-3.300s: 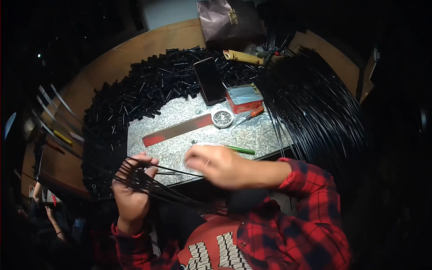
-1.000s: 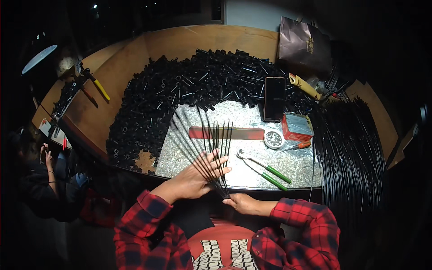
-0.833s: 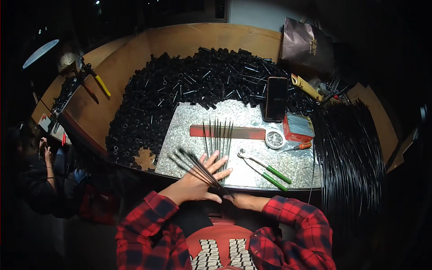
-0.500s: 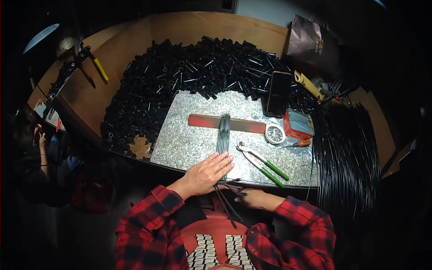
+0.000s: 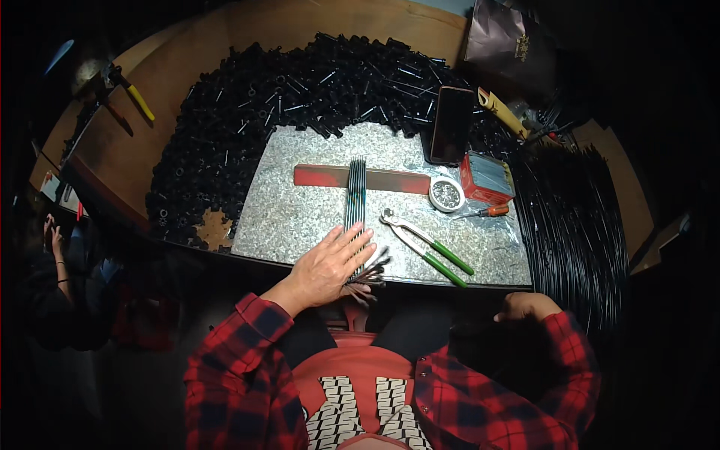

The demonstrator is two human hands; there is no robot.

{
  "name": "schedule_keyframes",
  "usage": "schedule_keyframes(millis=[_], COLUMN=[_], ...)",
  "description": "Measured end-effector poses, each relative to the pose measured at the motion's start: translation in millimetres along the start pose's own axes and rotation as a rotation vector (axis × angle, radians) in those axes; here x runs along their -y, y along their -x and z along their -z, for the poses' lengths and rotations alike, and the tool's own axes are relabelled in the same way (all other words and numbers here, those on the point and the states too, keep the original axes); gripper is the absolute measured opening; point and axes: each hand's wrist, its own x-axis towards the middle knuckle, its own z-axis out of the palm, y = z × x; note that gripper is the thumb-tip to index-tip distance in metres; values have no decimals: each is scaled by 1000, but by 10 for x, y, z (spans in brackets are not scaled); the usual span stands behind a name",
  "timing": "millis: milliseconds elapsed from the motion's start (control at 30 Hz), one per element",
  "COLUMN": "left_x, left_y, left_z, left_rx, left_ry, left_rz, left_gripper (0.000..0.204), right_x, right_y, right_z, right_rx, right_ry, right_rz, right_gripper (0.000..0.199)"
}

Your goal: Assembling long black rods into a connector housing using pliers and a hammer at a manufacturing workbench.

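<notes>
My left hand (image 5: pixel 324 264) lies flat with its fingers stretched over a row of thin black rods (image 5: pixel 357 199), pressing them at the board's front edge. The rods' far ends rest across a red and dark bar (image 5: pixel 397 181); their dark near ends stick out, smeared by motion, past the edge under my palm. At the right, my right hand (image 5: pixel 531 304) is just below the board's front edge, its fingers curled in. Whether it holds anything is hidden. Pliers with green handles (image 5: pixel 429 251) lie between the two hands on the speckled board (image 5: pixel 274 217).
A heap of black tubular parts (image 5: pixel 300 82) fills the back and left. On the board's right are a round white dish (image 5: pixel 447 194), a red box (image 5: pixel 484 178), an orange-handled screwdriver (image 5: pixel 491 211) and an upright phone (image 5: pixel 451 126). Long black strands (image 5: pixel 574 225) hang over the right edge.
My right hand has moved away from the rods' near ends, off to the right. The left hand stays on the rods. The whole view has shifted slightly.
</notes>
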Motion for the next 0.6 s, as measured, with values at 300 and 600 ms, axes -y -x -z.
schedule_keyframes(millis=[300, 600], left_x=[19, 48], left_y=[-55, -82], left_z=[73, 117], left_rx=[139, 125], left_ry=[-95, -108], left_rz=[166, 117], left_gripper=[101, 100], right_x=[997, 1580], right_y=[462, 160], right_z=[602, 1530], right_rx=[-95, -1129], right_ry=[-242, 53], right_rz=[384, 763], right_gripper=[39, 38])
